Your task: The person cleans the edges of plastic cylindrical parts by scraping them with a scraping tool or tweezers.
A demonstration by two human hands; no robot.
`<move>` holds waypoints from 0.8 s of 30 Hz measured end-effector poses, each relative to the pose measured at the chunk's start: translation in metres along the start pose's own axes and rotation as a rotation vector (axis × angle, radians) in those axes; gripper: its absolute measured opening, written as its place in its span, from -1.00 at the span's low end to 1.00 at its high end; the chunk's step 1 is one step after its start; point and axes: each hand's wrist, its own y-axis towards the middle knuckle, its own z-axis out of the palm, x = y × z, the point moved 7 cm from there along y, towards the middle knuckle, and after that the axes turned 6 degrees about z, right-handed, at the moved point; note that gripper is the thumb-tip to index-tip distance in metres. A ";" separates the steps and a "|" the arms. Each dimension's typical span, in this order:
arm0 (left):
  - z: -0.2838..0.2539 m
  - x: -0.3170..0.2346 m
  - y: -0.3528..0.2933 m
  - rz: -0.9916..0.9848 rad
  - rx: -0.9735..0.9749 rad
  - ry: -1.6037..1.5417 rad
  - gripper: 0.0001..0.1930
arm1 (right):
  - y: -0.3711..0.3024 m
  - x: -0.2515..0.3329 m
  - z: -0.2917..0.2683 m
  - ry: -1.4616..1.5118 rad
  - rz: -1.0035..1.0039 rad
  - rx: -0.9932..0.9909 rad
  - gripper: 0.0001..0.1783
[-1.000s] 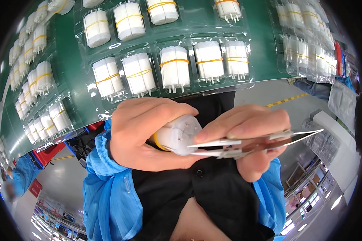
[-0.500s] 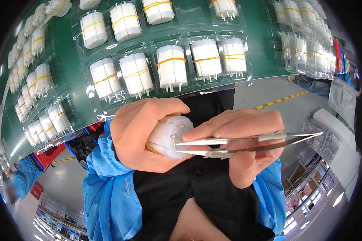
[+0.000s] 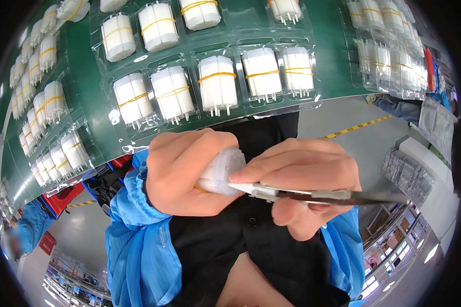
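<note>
My left hand (image 3: 187, 171) is wrapped round a white cylindrical bundle (image 3: 221, 171) with a yellow rubber band, its round end turned to the right. In my right hand (image 3: 312, 176) is a pair of metal tweezers (image 3: 338, 196), gripped between thumb and fingers. The white tips of the tweezers reach the end face of the bundle; whether they pinch anything there is too small to tell. Both hands are close together in front of my body, just off the near edge of the green table (image 3: 79, 61).
A clear plastic tray (image 3: 143, 62) on the table holds several similar banded white bundles with prongs. More filled trays stand at the left (image 3: 48, 125) and far right (image 3: 389, 56). At the lower left is a red bin (image 3: 66, 197); yellow-black tape (image 3: 358, 127) marks the floor.
The tweezers have turned and their arms now look closer together. Their tips have shifted slightly against the bundle's end. My left hand has tilted the bundle a little.
</note>
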 end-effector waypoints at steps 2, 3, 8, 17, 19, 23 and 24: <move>0.003 0.000 0.005 -0.012 0.017 -0.012 -0.56 | -0.002 -0.001 -0.001 0.002 0.065 -0.045 -0.67; 0.004 0.000 0.006 -0.031 0.027 -0.013 -0.65 | -0.002 -0.005 -0.002 0.012 0.123 -0.080 -0.66; 0.003 -0.003 0.007 -0.056 0.036 -0.311 -0.66 | 0.006 -0.009 -0.004 0.243 0.000 0.106 -0.60; 0.010 -0.004 0.003 -0.018 0.030 -0.478 -0.65 | 0.003 -0.009 -0.001 0.290 -0.128 0.120 -0.54; 0.011 -0.004 0.003 -0.022 0.038 -0.480 -0.65 | 0.000 -0.010 -0.001 0.302 -0.104 0.079 -0.54; 0.007 -0.006 0.003 -0.027 -0.009 -0.402 -0.66 | -0.002 -0.008 -0.002 0.277 -0.029 0.035 -0.57; 0.007 -0.006 0.002 -0.028 -0.009 -0.401 -0.66 | -0.003 -0.008 -0.001 0.190 0.000 0.029 -0.58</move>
